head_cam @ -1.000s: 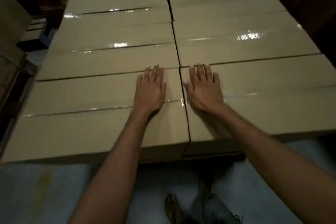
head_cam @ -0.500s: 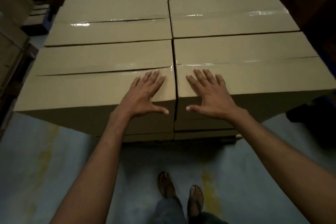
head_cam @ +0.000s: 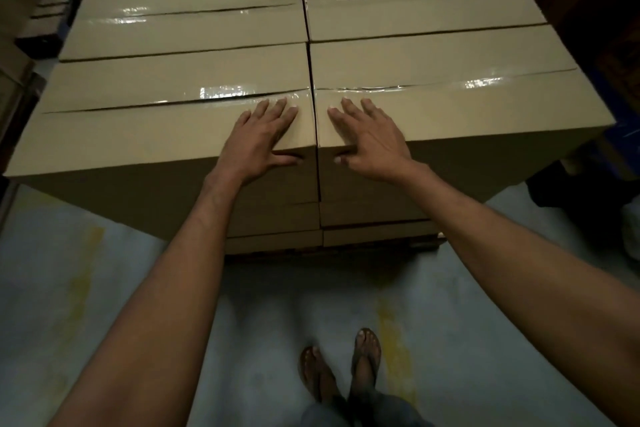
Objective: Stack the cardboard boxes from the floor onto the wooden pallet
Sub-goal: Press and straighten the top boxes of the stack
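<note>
Brown cardboard boxes [head_cam: 194, 28] were seen stacked in two columns, several layers high, running from the middle of the frame back to 12 o'clock. No box was seen on the floor [head_cam: 104, 288]. The lids were sealed with glossy clear tape [head_cam: 225, 94], on which the light was caught.

The left hand [head_cam: 263, 139] was laid flat on the top of the near left box [head_cam: 138, 139], at that box's 3 o'clock corner. Its fingers [head_cam: 277, 114] were held straight and slightly apart, pointing towards 12 o'clock, while the thumb was spread out along the front face just under the top edge.

The right hand [head_cam: 370, 142] was laid in the same way on the near right box [head_cam: 485, 114], at that box's 9 o'clock corner, its fingers [head_cam: 349, 114] straight and a little apart, its thumb turned towards 9 o'clock over the front edge. Nothing was gripped by either hand. The two hands were kept just apart, with the seam between the two boxes lying between them.

Beneath the bottom layer only a thin dark strip [head_cam: 346, 251] could be made out; whether it was the pallet could not be told. The floor was pale grey with yellow stains, and two sandalled feet [head_cam: 367, 354] were seen on it at 6 o'clock.
</note>
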Action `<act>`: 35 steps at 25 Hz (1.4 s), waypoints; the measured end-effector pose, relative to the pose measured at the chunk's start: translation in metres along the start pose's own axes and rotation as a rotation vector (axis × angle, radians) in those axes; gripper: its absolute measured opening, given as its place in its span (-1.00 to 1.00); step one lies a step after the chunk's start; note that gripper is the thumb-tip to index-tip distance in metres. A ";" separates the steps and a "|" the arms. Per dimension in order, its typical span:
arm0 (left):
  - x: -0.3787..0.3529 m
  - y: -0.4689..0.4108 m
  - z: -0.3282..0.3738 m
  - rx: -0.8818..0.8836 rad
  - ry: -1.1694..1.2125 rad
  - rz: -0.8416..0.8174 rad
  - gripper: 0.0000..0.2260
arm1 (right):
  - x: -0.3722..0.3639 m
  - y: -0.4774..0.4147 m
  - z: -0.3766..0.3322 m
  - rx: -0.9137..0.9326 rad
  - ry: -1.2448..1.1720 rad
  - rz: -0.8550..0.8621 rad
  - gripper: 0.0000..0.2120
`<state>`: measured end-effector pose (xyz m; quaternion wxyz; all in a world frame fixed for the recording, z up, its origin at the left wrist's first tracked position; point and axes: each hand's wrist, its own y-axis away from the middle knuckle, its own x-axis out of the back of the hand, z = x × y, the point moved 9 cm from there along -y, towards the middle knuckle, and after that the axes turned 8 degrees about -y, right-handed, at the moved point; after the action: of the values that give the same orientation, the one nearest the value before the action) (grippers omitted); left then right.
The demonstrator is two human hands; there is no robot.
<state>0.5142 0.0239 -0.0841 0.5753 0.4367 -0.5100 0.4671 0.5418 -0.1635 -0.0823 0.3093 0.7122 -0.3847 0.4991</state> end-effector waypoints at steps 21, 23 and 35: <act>-0.260 0.135 0.089 0.763 0.807 0.465 -0.91 | -0.238 0.123 0.079 -0.011 -0.117 0.082 -0.46; -0.323 0.136 0.086 0.933 0.909 0.452 -0.88 | -0.278 0.116 0.090 0.046 -0.123 0.086 -0.45; -0.513 0.065 0.042 0.696 0.898 0.854 -0.62 | -0.493 0.038 0.192 0.039 -0.131 0.602 -0.74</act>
<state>0.4207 -0.0521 -0.5885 0.3236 0.1224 -0.1715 0.9224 0.4988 -0.2235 -0.6080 0.1084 0.6026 -0.5877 0.5288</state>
